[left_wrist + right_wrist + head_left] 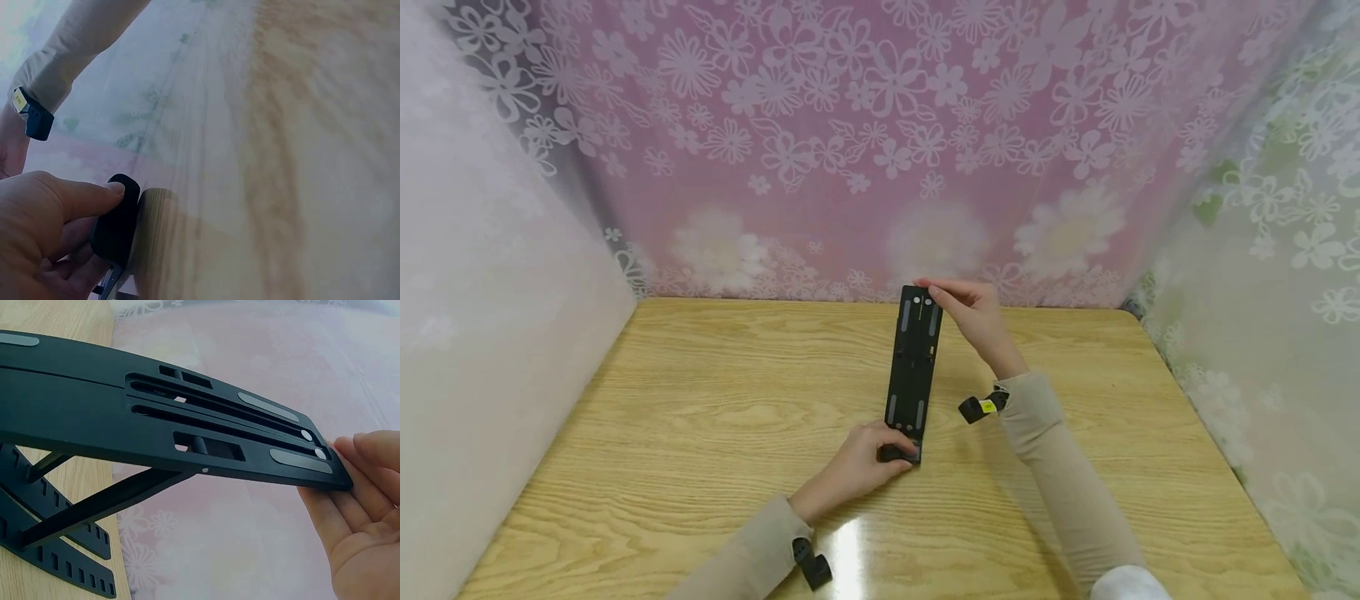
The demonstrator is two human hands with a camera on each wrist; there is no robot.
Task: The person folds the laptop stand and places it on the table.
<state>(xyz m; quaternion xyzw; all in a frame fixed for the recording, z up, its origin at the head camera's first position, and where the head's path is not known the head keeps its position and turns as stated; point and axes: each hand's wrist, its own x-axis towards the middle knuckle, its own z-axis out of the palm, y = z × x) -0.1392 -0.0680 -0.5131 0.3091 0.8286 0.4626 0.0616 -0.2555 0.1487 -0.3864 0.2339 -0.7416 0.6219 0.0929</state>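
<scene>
A black folding laptop stand (913, 358) with grey rubber strips stands tilted over the middle of the table, its far end raised. My left hand (857, 458) pinches the near lower end. In the left wrist view, the thumb lies on the stand's black end piece (115, 219), with fingers curled behind it. My right hand (981, 321) grips the raised far end between thumb and fingers. Seen from the right wrist, a strut (112, 503) runs from beneath the top plate down to notched base rails (69, 565). Two silver studs (306, 435) sit near the held end.
The wooden table (700, 400) reaches to a pink flowered curtain (820, 150) at the back. Pale flowered sheets hang at the left and right. Each sleeve carries a small black wrist camera (981, 407).
</scene>
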